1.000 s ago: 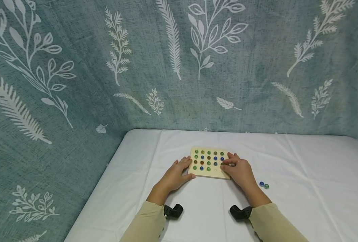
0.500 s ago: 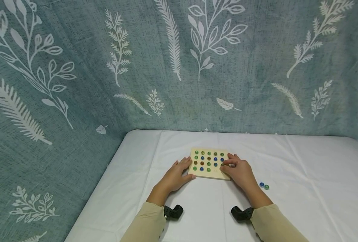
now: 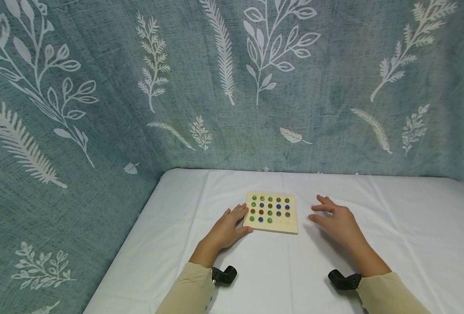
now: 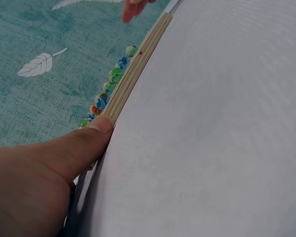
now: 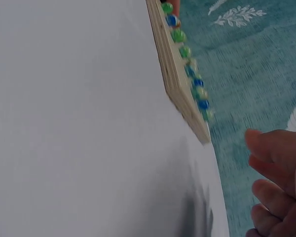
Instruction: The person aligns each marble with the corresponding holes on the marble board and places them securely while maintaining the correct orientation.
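Observation:
A pale wooden board [image 3: 273, 228] lies on the white cloth, with glass marbles [image 3: 269, 213] in green, blue and amber seated in rows. Two bare hollows show at its front right corner. Along its left side rests my left hand [image 3: 225, 229], fingers extended against the edge; in the left wrist view the thumb [image 4: 101, 124] presses the board's front edge. My right hand [image 3: 339, 222] is off the board to the right, above the cloth, thumb and fingers apart and nothing between them. The right wrist view shows its fingers [image 5: 274, 148] loosely bent, away from the board's corner.
A white cloth [image 3: 255, 270] covers the table, backed by a teal curtain [image 3: 232, 131] with white leaf prints. Black wrist cameras [image 3: 225, 274] are worn on both wrists. The right hand and forearm cover the spot where two loose marbles lay.
My right hand has let go of a marble at the board's right side and moved right, over the loose marbles' spot. The left hand has stayed at the board.

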Demonstrator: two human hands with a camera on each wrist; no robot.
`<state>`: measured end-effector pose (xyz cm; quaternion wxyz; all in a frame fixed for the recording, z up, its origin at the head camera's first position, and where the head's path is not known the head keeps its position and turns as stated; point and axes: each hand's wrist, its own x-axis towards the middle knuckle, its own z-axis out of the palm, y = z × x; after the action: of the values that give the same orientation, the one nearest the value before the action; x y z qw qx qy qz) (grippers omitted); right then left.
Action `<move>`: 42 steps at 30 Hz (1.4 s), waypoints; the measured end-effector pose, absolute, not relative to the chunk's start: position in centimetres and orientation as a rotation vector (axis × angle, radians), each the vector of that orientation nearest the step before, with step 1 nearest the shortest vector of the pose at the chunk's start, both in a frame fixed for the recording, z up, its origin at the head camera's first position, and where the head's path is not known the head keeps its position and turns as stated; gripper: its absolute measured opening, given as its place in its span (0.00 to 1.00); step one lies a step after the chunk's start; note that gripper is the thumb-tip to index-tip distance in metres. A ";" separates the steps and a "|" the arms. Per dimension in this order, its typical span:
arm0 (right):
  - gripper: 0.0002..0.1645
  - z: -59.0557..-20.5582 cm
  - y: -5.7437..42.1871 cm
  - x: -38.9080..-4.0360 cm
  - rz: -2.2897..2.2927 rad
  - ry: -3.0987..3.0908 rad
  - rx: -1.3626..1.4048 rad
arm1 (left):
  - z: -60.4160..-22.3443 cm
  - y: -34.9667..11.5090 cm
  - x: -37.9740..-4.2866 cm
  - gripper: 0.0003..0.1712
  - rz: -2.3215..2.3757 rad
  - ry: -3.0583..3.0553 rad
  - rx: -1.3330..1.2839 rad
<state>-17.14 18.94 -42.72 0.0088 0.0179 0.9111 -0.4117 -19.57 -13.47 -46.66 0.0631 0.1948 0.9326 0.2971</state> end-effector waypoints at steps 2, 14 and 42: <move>0.30 -42.5 20.1 -16.6 -1.239 2.849 0.020 | -46.7 -13.5 -19.5 0.43 0.896 2.816 0.583; 0.32 -41.9 24.4 -14.0 -0.990 2.842 -0.048 | -46.6 -13.3 -19.5 0.43 0.894 2.820 0.585; 0.22 -43.5 25.0 -13.0 -0.848 2.913 -0.132 | -46.6 -13.3 -19.6 0.43 0.904 2.816 0.591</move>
<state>-12.96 25.00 -43.53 0.0526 -0.0433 0.9579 -0.2789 -19.60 -13.30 -46.65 0.0628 0.1956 0.9318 0.2992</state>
